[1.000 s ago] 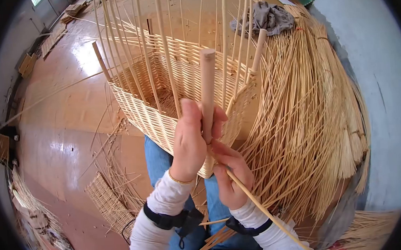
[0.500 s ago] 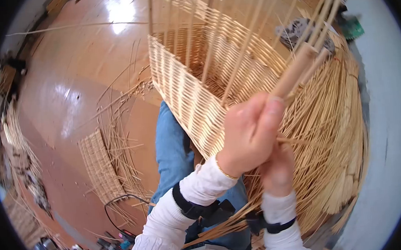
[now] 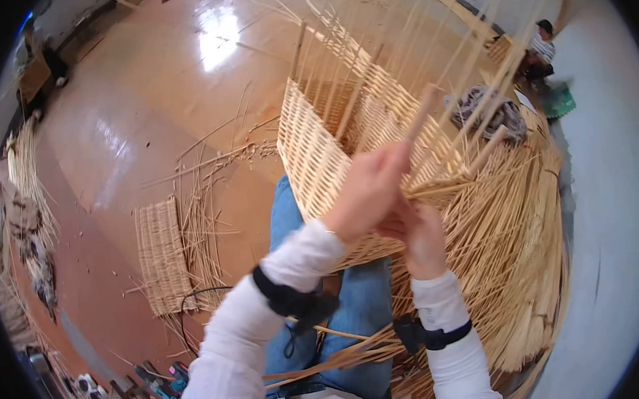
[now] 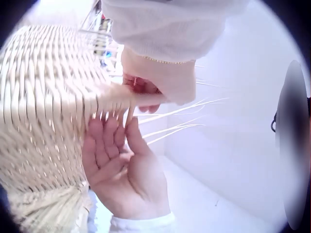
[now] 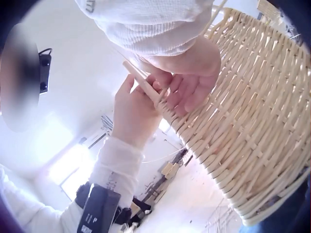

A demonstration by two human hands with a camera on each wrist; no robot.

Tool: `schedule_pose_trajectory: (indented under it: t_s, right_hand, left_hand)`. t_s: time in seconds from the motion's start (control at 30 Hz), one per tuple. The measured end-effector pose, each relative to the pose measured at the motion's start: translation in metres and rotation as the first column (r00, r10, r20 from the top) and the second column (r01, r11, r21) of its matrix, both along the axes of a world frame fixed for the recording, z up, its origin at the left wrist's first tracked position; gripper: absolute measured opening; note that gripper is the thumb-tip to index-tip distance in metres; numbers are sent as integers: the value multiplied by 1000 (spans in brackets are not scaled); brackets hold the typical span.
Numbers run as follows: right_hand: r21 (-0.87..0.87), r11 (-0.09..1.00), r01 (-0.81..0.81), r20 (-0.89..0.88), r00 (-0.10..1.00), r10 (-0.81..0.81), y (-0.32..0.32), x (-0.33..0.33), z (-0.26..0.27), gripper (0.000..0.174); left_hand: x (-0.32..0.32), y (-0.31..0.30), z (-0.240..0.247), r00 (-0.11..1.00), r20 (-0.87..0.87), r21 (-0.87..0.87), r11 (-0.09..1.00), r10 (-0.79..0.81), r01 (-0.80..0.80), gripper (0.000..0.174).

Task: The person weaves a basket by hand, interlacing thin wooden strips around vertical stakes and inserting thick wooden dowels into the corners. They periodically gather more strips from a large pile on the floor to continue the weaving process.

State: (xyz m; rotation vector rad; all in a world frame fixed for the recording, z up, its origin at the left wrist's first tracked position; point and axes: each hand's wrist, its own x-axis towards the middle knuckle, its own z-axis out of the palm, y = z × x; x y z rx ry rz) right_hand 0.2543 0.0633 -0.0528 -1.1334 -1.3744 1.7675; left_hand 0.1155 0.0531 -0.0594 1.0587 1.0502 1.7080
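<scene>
- While the head view is looking down, the woven basket [image 3: 313, 155] is standing tilted over the jeans-clad legs [image 3: 282, 217]; the left hand [image 3: 364, 196] is closing its fingers round a wooden post [image 3: 423, 114] at the basket's near corner, and the right hand [image 3: 426, 244] is working just below that corner.
- Only this view is showing the woven panel [image 3: 162, 255] left of the basket and a seated person [image 3: 542, 47] beyond it.
- The left wrist view is revealing what the head view is hiding: the right palm, its fingers half bent and touching the basket's edge, the thumb meeting a strand [image 4: 130, 112]. Whether they are pinching it, I cannot tell.
- The right wrist view is showing the left fingers wrapping the post from the other side, at the end of the basket's edge.
- Working well here, I judge, means holding the post steady, keeping the strand taut and pressing it snugly against the basket's weave.
</scene>
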Motion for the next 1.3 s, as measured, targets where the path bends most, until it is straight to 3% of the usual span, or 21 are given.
schedule_pose_trajectory:
  t_s: [0.07, 0.13, 0.17, 0.23, 0.37, 0.4, 0.47, 0.53, 0.63, 0.7, 0.73, 0.8, 0.9, 1.0, 1.07, 1.13, 1.17, 1.2, 1.23, 1.27, 1.3]
  right_hand:
    - [42, 997, 68, -8, 998, -67, -17, -17, -7, 37]
    - [60, 998, 36, 10, 999, -36, -27, -23, -12, 38]
    - [59, 997, 51, -5, 999, -51, -32, -26, -16, 38]
    - [116, 993, 12, -30, 999, -9, -38, -32, -23, 37]
    - [-37, 996, -86, -61, 995, 83, -33, -10, -21, 32]
    - [-26, 999, -47, -60, 997, 45, -29, 2, -19, 32]
    - [-96, 992, 85, -325, 939, -112, -24, 24, -19, 21]
    - [-162, 972, 170, -436, 871, -225, -12, 49, -12, 33]
    - [-114, 975, 191, -367, 904, -220, -13, 54, -2, 40]
    - [250, 943, 218, -162, 970, -181, -21, 48, 8, 35]
    - [248, 944, 219, -161, 970, -183, -20, 43, 16, 35]
    - [676, 733, -74, 219, 970, -104, -8, 31, 37, 31]
    - [862, 362, -356, 428, 893, -139, 0, -2, 74, 43]
    - [789, 386, -478, 564, 813, -147, 19, -37, 86, 55]
    - [741, 281, -610, 665, 607, -436, 19, -57, 93, 69]
    - [735, 300, -608, 678, 651, -342, 28, -72, 83, 77]
    - [904, 107, -414, 428, 867, -255, 38, -79, 80, 76]
    - [988, -44, -146, 141, 985, -98, 44, -89, 83, 74]
    - [994, 109, 1, -1, 1000, 5, 52, -103, 85, 73]
    - [993, 121, -1, -3, 999, 36, 59, -111, 85, 73]
    - [829, 557, 46, -120, 988, 98, 48, -111, 113, 71]
  left_hand:
    - [-51, -23, 2, 901, -433, 106, 992, -14, 66, 32]
    - [-75, -49, 23, 817, -549, -28, 981, -174, 190, 22]
    - [-79, -53, 25, 806, -562, -32, 978, -186, 204, 22]
    - [-87, -55, 27, 659, -618, -338, 902, -429, 269, 21]
    - [-85, -51, 22, 661, -634, -267, 916, -402, 301, 24]
    - [-83, -49, 23, 644, -639, -257, 906, -420, 336, 24]
    - [-79, -48, 30, 701, -540, -377, 879, -466, 293, 23]
    - [-73, -46, 28, 675, -570, -380, 878, -469, 289, 28]
    - [-63, -49, 23, 718, -578, -365, 910, -386, 196, 29]
    - [-59, -53, 16, 740, -613, -323, 943, -277, 85, 30]
    - [-57, -54, 13, 740, -612, -326, 942, -279, 86, 30]
    - [-52, -56, 8, 790, -587, -245, 969, -174, 32, 27]
    - [-40, -61, 8, 799, -601, -135, 987, -14, -84, 31]
    - [-34, -63, -4, 784, -611, -76, 977, 112, -199, 28]
    - [-35, -66, 0, 759, -642, -95, 971, 108, -218, 27]
    - [-43, -67, -2, 735, -668, -108, 963, 115, -248, 27]
    - [-53, -64, -9, 828, -561, -167, 978, 8, -123, 26]
    - [-62, -65, -8, 891, -442, -211, 978, -102, 7, 26]
    - [-70, -66, -8, 894, -442, -219, 976, -80, -21, 26]
    - [-80, -67, -7, 890, -428, -261, 964, -158, 45, 27]
    - [-87, -68, -4, 880, -410, -305, 945, -241, 117, 28]
